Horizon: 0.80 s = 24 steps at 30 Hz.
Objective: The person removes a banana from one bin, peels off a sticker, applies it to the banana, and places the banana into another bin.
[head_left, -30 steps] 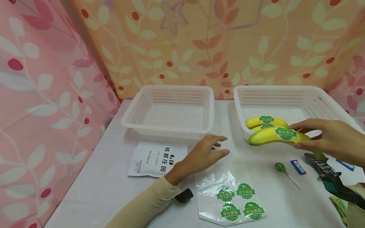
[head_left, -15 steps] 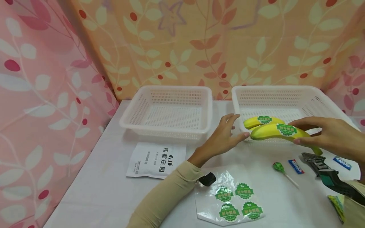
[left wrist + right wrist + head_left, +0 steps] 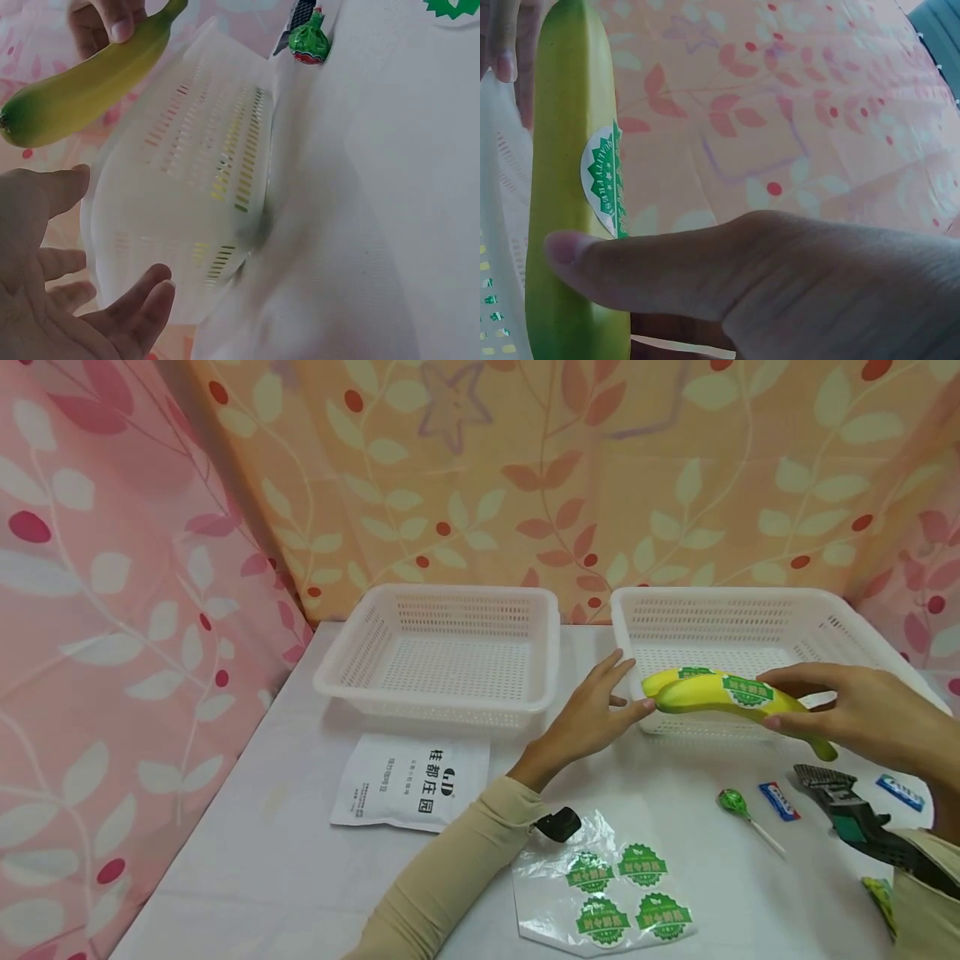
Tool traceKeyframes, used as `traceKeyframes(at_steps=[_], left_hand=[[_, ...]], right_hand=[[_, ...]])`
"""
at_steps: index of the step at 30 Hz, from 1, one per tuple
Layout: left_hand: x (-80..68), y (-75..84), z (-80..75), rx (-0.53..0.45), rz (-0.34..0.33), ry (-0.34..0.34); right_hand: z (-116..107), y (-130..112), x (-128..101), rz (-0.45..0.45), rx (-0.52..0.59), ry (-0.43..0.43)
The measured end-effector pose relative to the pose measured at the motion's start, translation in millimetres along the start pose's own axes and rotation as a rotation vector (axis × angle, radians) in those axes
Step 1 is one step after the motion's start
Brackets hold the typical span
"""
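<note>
Yellow banana [image 3: 720, 695] in right hand [image 3: 855, 720]

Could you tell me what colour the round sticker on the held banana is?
Green with white lettering; the sticker on the banana shows best in the right wrist view.

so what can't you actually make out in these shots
- Second banana in the right basket: head view, mostly hidden behind the held banana.
- Dark tool: head view, its end hidden behind the sleeve.
- White packet small print: too small.
- Right hand: right wrist view, fingers behind banana.
</note>
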<state>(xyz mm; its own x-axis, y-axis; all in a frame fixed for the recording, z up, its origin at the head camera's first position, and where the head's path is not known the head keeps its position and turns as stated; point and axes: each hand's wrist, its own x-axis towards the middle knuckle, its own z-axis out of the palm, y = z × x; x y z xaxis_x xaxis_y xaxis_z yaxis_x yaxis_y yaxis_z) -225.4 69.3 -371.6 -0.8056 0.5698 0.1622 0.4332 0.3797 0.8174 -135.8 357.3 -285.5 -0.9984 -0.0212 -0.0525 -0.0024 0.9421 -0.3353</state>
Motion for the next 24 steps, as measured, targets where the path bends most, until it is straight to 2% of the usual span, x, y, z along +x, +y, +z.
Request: traceKeyframes(at_steps=[6, 14, 21, 24], left_hand=[[-0.4, -0.1, -0.8, -0.003, -0.009, -0.003], [-1.5, -2.3, -2.8, -0.018, -0.019, 0.006], [-2.9, -3.2, -4.5, -0.02, -0.039, -0.021], [-3.4, -3.8, -4.1, -0.026, -0.046, -0.022]], right_hand=[[-14.8, -2.9, 20.7, -0.026, -0.011, 0.002], [-34.6, 3.6, 75.8, -0.095, 0.09, -0.023], [-36.7, 13.4, 110.4, -0.109, -0.055, -0.074], [-32.1, 16.4, 121.3, -0.11, -0.069, -0.104]])
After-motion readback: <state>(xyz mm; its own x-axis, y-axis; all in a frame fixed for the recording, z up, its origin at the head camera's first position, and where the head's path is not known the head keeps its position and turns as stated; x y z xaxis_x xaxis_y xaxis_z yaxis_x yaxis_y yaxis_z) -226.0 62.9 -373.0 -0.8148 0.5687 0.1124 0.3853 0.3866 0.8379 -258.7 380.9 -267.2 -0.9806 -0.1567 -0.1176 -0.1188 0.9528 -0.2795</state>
